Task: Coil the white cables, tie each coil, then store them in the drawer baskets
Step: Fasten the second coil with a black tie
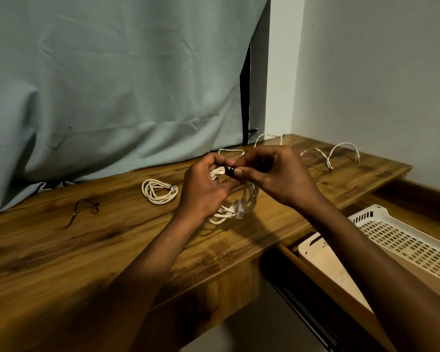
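Observation:
Above the wooden desk [87, 250] I hold a white cable coil [235, 207], its loops and clear plug hanging down. My left hand [205, 185] grips the top of the coil. My right hand [272, 171] pinches a black tie [230, 171] wrapped round the coil's top. A tied white coil [159, 191] lies flat on the desk to the left. Loose white cables [330, 156] lie uncoiled at the back right, and another [268, 137] behind my hands.
A loose black tie [85, 208] lies on the desk at left. An open drawer at right holds a white perforated basket [401, 240] and a second plain basket [323, 257]. A pale blue curtain [112, 85] hangs behind the desk; a wall stands at right.

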